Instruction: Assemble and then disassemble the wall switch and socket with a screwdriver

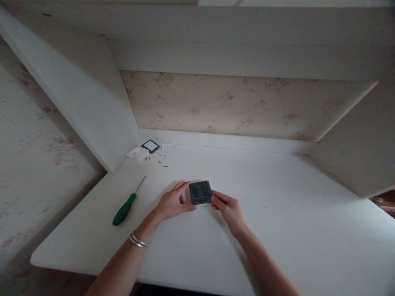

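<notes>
A dark grey square socket plate (200,193) with small slots and raised marks on its face is between my hands, just over the white desk. My left hand (173,203) grips its left side, fingers at the far edge and thumb at the near edge. At the right edge, my right hand (227,208) pinches the near corner between thumb and fingers. A bit of white shows under the plate's near edge. To the left of my left hand lies a screwdriver (124,209) with a green handle, its tip pointing away from me.
At the desk's back left are a dark-edged square frame with a white middle (150,146), an open white box (136,153), a small white piece (168,147) and several small screws (147,158). White side panels and a low overhead shelf (234,57) enclose the desk (293,230).
</notes>
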Demonstrator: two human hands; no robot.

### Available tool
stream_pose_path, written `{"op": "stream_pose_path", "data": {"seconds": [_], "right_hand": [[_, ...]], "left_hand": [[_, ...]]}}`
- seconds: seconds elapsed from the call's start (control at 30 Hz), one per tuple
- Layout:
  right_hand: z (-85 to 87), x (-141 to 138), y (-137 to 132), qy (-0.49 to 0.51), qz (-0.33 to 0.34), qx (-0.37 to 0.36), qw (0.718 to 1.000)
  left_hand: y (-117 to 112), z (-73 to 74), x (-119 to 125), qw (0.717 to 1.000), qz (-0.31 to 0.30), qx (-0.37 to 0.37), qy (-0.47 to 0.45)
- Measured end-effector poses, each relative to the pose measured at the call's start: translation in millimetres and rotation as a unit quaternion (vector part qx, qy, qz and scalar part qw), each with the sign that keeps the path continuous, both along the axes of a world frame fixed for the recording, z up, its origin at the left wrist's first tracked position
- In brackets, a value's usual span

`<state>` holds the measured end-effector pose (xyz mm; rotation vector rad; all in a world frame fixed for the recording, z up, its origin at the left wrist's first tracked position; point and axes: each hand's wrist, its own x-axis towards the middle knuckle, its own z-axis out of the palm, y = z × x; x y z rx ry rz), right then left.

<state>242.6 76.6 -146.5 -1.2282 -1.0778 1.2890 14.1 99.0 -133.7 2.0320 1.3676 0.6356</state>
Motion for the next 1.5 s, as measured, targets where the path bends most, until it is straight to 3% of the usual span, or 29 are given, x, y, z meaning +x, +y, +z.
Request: {"op": "stream_pose_path", "data": {"seconds": [0.13,0.43,0.6,0.8,1.2,1.5], "right_hand": [[-1.1,0,0,-0.073,-0.007,0.034,0.997],[-0.7,-2,-2,-0.099,-0.011,0.085,0.991],[-4.5,2,2,-0.165,-0.043,0.108,0.979],[-1.9,7,4,-0.135,-0.007,0.046,0.990],[6.3,8,0,-0.114,0.051,0.071,0.990],[3.8,9,-1,-0.132,0.050,0.065,0.988]], "left_hand": [[0,1.2,1,1.000,-0.003,0.000,0.006],[-3,8.7,5,1.000,0.007,0.011,0.027],[-4,10.7,6,0.999,0.015,0.015,0.029],[-6,11.7,6,0.999,0.020,0.017,0.030],[-4,8.5,7,0.999,0.016,0.032,0.013],[-3,6.4,5,0.999,0.019,0.020,0.015]]}}
